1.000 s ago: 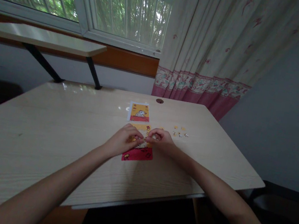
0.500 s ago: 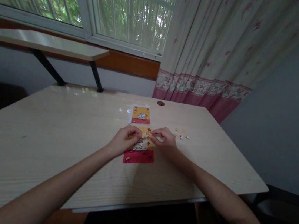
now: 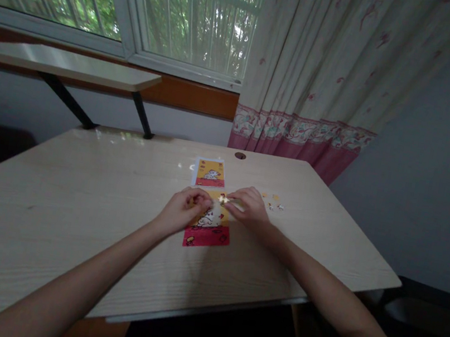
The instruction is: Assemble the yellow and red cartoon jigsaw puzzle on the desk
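Red and yellow, the printed sheet (image 3: 207, 237) lies flat on the table (image 3: 99, 189), its red end towards you and its long axis apparently running away from you. Your right hand (image 3: 251, 208) has its grip pinched on a small pale piece (image 3: 222, 198) above it, probably by the edge to leave its outline clear; its direction is unclear. Whether your left hand's (image 3: 184, 208) narrow grip holds anything, I cannot tell.
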The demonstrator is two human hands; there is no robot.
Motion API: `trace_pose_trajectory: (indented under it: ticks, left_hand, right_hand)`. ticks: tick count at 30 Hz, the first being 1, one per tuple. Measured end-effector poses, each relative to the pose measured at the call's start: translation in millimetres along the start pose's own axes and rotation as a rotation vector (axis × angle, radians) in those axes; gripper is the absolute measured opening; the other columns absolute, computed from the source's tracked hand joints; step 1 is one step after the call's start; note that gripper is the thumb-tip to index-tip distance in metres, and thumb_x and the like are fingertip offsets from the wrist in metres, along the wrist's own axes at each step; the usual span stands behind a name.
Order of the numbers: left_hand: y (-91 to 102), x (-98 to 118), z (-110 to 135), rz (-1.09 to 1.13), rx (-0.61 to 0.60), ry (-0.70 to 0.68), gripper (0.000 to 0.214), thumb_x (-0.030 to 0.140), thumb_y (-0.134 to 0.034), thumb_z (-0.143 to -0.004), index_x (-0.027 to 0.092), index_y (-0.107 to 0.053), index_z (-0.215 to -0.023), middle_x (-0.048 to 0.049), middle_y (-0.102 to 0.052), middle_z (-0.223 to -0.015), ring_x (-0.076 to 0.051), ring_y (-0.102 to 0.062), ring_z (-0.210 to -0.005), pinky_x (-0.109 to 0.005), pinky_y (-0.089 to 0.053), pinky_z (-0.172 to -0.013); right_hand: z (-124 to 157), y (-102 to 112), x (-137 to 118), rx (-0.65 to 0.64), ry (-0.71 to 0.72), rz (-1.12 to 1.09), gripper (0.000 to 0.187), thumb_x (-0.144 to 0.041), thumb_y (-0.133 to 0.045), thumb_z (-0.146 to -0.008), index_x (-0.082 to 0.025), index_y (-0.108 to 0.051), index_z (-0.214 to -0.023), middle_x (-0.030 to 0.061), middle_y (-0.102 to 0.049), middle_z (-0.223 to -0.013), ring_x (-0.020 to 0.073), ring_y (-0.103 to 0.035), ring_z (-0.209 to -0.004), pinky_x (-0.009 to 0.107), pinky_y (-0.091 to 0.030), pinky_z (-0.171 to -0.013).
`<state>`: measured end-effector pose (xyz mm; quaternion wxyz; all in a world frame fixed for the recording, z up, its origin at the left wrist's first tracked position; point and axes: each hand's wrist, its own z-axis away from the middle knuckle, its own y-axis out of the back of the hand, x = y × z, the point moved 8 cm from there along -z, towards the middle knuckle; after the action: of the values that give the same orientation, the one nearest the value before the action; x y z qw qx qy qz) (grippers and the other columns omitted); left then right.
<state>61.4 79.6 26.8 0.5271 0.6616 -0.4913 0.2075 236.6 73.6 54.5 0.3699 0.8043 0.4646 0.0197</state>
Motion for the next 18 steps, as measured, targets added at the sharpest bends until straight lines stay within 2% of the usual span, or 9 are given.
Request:
trace_pose_trajectory:
  ticks: [5,9,14,18]
  left_hand:
    - [23.7,-6.4,-2.8,-0.204,0.127,0.011,0.020,0.033,-0.055,-0.080,0.018,-0.067,-0.081,-0.0042,-0.060,-0.072,-0.018,-0.053,-0.071,-0.030,-0.040,-0.066]
    - [31.6,-3.3,-4.6,-0.326,0.133,-0.015,0.017,0.028,-0.054,-0.079,0.018,-0.068,-0.078,-0.0041,-0.061,-0.068,-0.019,-0.054,-0.072,-0.031,-0.040,-0.066]
    - [30.0,-3.7,-3.8,-0.397,0.099,-0.047,0.017,0.027,-0.053,-0.079,0.019,-0.067,-0.076,-0.0044,-0.063,-0.070,-0.019,-0.053,-0.073,-0.031,-0.039,-0.066]
    - [30.7,-3.9,-3.1,-0.415,0.099,-0.036,0.017,0.028,-0.053,-0.079,0.019,-0.067,-0.076,-0.0049,-0.064,-0.070,-0.020,-0.053,-0.074,-0.031,-0.039,-0.066]
  right_hand:
    - [-3.4,29.4,71.1,0.011,-0.307,0.169,0.016,-0.033,-0.066,-0.077,-0.020,-0.070,-0.085,0.0072,-0.066,-0.088,0.0210,-0.057,-0.088,0.035,-0.042,-0.082]
    - [7.5,29.3,112.4,-0.139,-0.444,0.285,0.019,-0.036,-0.066,-0.075,-0.019,-0.071,-0.082,0.0075,-0.065,-0.087,0.0211,-0.057,-0.087,0.035,-0.040,-0.083]
    - [15.6,18.5,123.9,-0.274,-0.499,0.347,0.026,-0.045,-0.067,-0.072,-0.020,-0.071,-0.077,0.0080,-0.065,-0.088,0.0208,-0.057,-0.088,0.033,-0.040,-0.082]
    - [14.0,32.8,125.9,-0.274,-0.509,0.411,0.029,-0.048,-0.064,-0.074,-0.021,-0.072,-0.080,0.0078,-0.065,-0.090,0.0214,-0.056,-0.090,0.033,-0.039,-0.083]
